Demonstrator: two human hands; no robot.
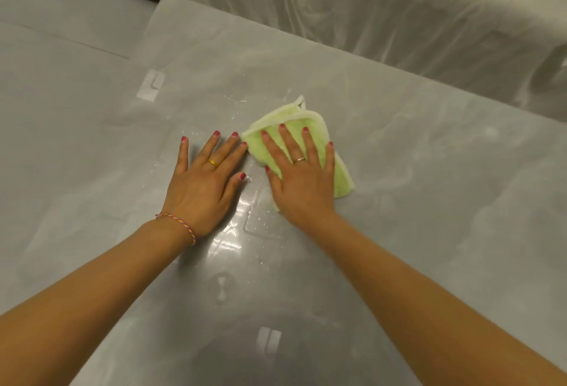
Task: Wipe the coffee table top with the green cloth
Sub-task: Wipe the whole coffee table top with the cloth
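right hand (302, 180) presses flat, fingers spread, on the folded cloth (310, 130) mid-table (429, 170); left hand (204, 181) lies flat and empty just beside it. droplets beyond the left hand and smears suggest wiping is underway, much left.

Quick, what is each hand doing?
Left hand: open, flat on the table top, holding nothing.
Right hand: open, pressing flat on the green cloth.
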